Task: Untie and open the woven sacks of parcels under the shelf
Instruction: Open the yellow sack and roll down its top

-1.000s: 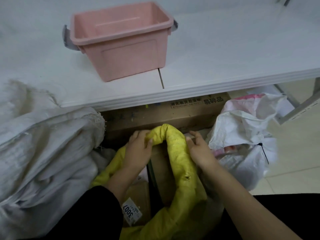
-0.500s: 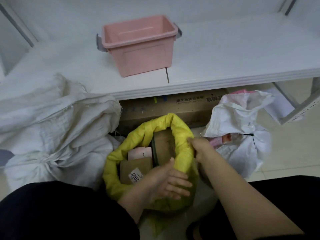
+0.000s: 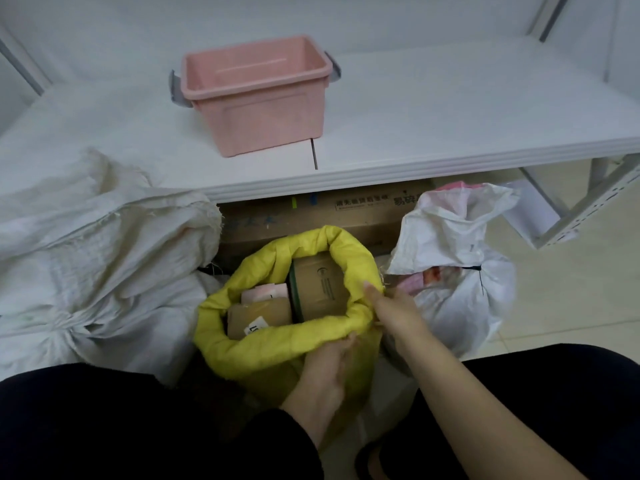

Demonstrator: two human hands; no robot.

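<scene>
A yellow woven sack (image 3: 242, 348) stands open on the floor in front of the shelf, its rim rolled down. Cardboard parcels (image 3: 322, 282) and a pink packet (image 3: 265, 293) show inside. My left hand (image 3: 325, 372) holds the near side of the rolled rim, fingertips at the fold. My right hand (image 3: 393, 308) grips the rim's right side, one finger lying along it. A large white woven sack (image 3: 104, 271) lies at the left, bunched shut low down. A smaller white sack (image 3: 457, 299) stands at the right with a black tie (image 3: 479, 271) round its neck.
The white shelf board (image 3: 450, 140) juts out above the sacks and carries a pink plastic bin (image 3: 256, 98). A long cardboard box (image 3: 363, 220) lies under the shelf behind the yellow sack. A metal shelf post (image 3: 588, 209) slants at the right. My dark-clothed knees fill the bottom.
My left hand left the far rim, crossed the mouth and now holds the near rim. The right hand stays at the right rim. The sack mouth is wider and the view has pulled back.
</scene>
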